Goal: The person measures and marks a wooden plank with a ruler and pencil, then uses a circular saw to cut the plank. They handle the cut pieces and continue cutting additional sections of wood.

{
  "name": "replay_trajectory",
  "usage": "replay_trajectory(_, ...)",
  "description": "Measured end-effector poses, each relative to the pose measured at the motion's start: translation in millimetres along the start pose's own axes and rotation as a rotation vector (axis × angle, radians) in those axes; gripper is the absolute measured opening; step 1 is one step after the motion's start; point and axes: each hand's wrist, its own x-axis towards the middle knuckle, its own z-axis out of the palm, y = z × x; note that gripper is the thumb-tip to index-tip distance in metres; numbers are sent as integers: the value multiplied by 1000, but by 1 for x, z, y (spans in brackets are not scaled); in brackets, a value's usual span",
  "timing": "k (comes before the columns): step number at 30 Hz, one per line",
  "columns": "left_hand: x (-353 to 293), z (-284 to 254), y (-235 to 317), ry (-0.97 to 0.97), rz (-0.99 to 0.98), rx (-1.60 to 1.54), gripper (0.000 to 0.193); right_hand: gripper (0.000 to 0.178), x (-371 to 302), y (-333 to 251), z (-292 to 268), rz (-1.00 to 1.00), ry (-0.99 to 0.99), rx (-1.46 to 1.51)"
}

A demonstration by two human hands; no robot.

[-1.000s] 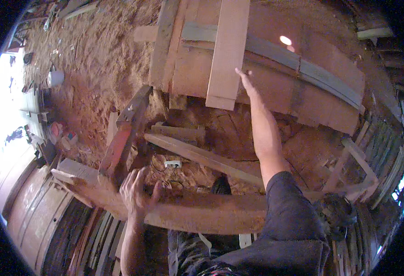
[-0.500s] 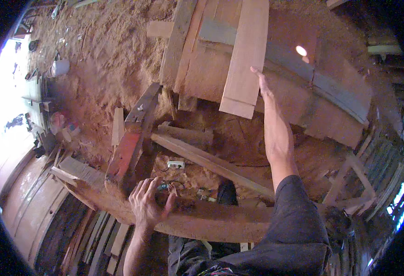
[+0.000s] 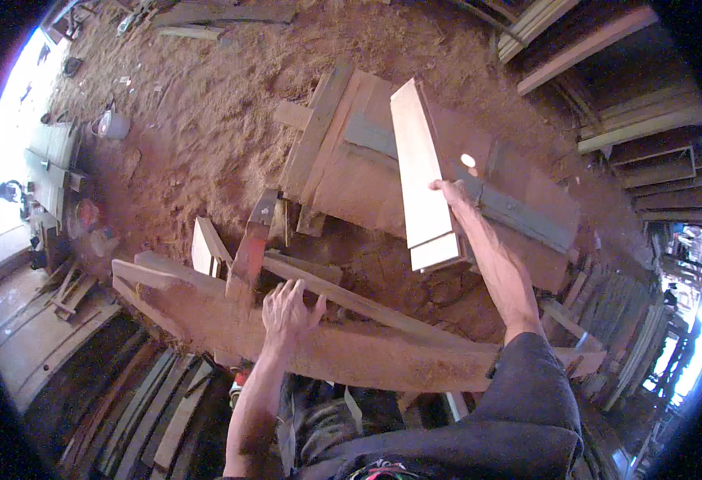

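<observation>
A short stack of pale wooden boards (image 3: 420, 168) slants over the worktable (image 3: 367, 184), its near ends slightly out of line. At the stack's right edge is my right hand (image 3: 452, 194), closed with the thumb over the top face; its other fingers are hidden. My left hand (image 3: 290, 310) is open, fingers apart, by the upper edge of a thick wooden beam (image 3: 383, 352) lying across in front of me. Nothing shows in it. Just beyond it, a red-painted wooden piece (image 3: 247, 256) rises from the beam.
Sawdust (image 3: 207, 104) covers the ground beyond. Loose planks (image 3: 159, 408) lie at the lower left, and stacked timber (image 3: 647, 120) stands at the right. A white bucket (image 3: 113, 125) sits far left. A small pale board (image 3: 209, 246) leans behind the beam.
My view has shifted, showing more ground and the timber at right. The boards have tilted, showing their right side, and my right thumb now lies over them. My left hand stays open by the beam.
</observation>
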Motion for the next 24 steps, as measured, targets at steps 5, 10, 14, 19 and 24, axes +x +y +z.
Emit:
replay_trajectory(5,-12,35,-19,274,110,7,49,48,-135,-25,-35,-180,-108,15)
replay_trajectory(10,-15,8,-12,123,63,-98,52,52,-281,-43,-67,-191,-174,46)
replay_trajectory(14,-23,14,-11,289,-12,-546,56,69,-387,-21,-86,-315,-161,-97)
replay_trajectory(19,-64,38,64,28,-376,-2148,76,87,-529,-8,-80,-576,-59,-486)
replay_trajectory(24,-162,-18,61,62,-495,-2264,84,90,-602,17,-66,-780,-36,-738)
